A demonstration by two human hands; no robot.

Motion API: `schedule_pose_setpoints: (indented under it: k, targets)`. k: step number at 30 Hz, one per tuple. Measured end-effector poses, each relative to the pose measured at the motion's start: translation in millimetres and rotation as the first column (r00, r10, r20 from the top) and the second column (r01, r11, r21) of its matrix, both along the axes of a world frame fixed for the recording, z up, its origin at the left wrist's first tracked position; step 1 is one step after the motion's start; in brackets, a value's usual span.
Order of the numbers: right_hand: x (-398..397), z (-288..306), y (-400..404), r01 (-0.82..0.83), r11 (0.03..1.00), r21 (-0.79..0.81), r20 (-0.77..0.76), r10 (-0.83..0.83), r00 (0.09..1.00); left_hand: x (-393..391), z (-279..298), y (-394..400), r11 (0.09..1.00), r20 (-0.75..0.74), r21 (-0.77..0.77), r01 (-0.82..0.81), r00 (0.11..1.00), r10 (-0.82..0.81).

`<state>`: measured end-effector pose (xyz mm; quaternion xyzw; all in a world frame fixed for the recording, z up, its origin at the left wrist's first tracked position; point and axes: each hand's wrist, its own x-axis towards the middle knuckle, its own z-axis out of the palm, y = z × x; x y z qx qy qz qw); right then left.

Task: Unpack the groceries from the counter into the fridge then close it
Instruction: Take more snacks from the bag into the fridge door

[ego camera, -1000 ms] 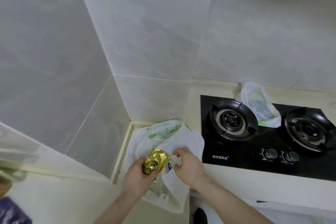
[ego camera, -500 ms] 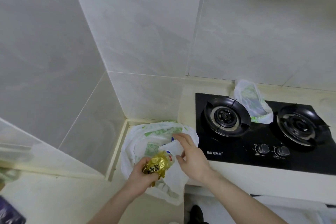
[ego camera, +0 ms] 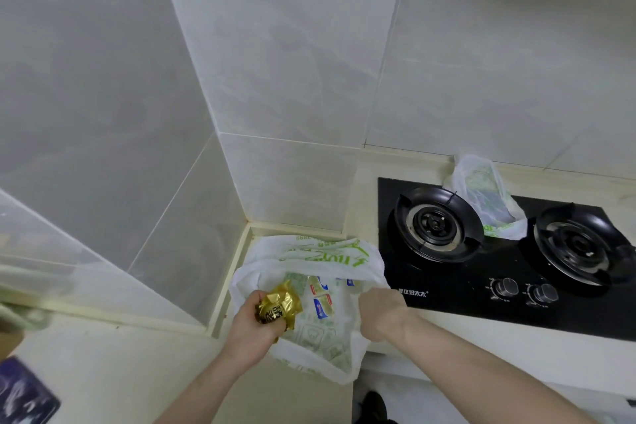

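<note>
Since before, right hand (ego camera: 380, 311) dropped to grip bag (ego camera: 330, 255) rim; left hand (ego camera: 253, 327) grips upright gold packet (ego camera: 278, 306).

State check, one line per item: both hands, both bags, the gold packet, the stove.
left hand: grips the gold packet, lifted out of the bag
right hand: holds the bag's right edge, fingers hidden
large white bag: open on the counter, small packets inside
small bag: lying on the stove, untouched
stove: no flame visible at either burner

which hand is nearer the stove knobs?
Right. The right hand grips the white bag's edge beside the stove's front left corner, left of the knobs. The left hand, holding the gold packet, is across the bag.
</note>
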<state>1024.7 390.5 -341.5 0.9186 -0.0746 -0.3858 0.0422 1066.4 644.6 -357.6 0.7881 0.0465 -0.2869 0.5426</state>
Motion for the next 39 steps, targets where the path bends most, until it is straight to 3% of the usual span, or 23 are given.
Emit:
schedule_pose_setpoints:
  k: [3, 5, 9, 14, 19, 23, 31, 35, 39]
  targets:
    - [15, -2, 13, 0.042, 0.976, 0.212, 0.263, -0.098, 0.96, 0, 0, -2, 0.999, 0.027, 0.025, -0.025, 0.999, 0.024]
    - [24, -8, 23, 0.032, 0.939, 0.344, 0.341, -0.156, 0.927, 2, 2, -4, 0.998, 0.042, 0.042, -0.044, 0.998, 0.043]
    - [31, -34, 40, 0.03, 0.936, 0.35, 0.323, -0.151, 0.934, 3, 8, -4, 0.997, 0.063, 0.058, -0.057, 0.997, 0.054]
    - [31, -62, 52, 0.153, 0.949, 0.276, 0.286, -0.233, 0.93, -2, 14, 3, 0.996, 0.09, 0.074, -0.051, 0.995, 0.045]
    - [26, -72, 48, 0.278, 0.896, 0.347, 0.292, -0.385, 0.876, -6, 20, 13, 0.994, 0.102, 0.093, -0.054, 0.994, 0.045]
    - [18, -59, 45, 0.28, 0.875, 0.394, 0.314, -0.415, 0.854, -7, 22, 20, 0.993, 0.134, 0.101, -0.061, 0.99, 0.047]
    - [-52, 7, 25, 0.248, 0.704, 0.665, 0.457, -0.647, 0.61, -18, 45, 8, 0.997, 0.215, 0.055, -0.048, 0.976, 0.035]
    - [-108, 49, 6, 0.258, 0.619, 0.742, 0.487, -0.762, 0.427, -25, 64, -15, 0.997, 0.246, 0.027, 0.075, 0.966, -0.079]
    - [-162, 86, -16, 0.281, 0.565, 0.776, 0.485, -0.819, 0.308, -40, 91, -52, 0.967, 0.314, -0.015, 0.254, 0.919, -0.236]
